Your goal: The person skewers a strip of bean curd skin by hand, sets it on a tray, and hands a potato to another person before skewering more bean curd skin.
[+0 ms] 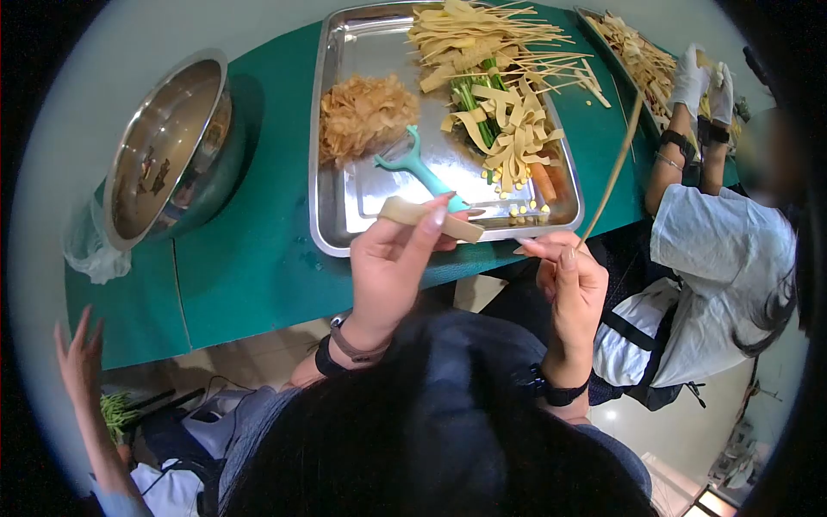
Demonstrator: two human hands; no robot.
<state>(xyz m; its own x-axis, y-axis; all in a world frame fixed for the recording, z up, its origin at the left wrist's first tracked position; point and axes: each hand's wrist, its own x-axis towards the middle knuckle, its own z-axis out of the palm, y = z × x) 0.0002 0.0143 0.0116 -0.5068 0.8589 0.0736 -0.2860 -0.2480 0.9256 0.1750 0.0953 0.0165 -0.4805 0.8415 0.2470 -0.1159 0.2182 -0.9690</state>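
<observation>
My left hand (385, 269) pinches a flat, pale yellow strip (463, 228), which looks like tofu skin, over the tray's near edge. A thin wooden skewer (617, 164) is held in my right hand (575, 289), slanting up and away to the right. Both hands are close together at the front of a metal tray (362, 39). Just beyond my left hand, a turquoise Y-shaped peeler (422, 172) lies in the tray. Loose yellow strips (521, 129), green stalks (478, 108) and small yellow pieces (521, 209) lie on its right side.
Skewered strips (474, 39) fill the tray's far right, and a brown flaky heap (366, 116) its left. A steel bowl (168, 146) sits on the green table (267, 207). A gloved co-worker (724, 267) works at another tray (633, 56) on the right. Another person's hand (79, 358) shows lower left.
</observation>
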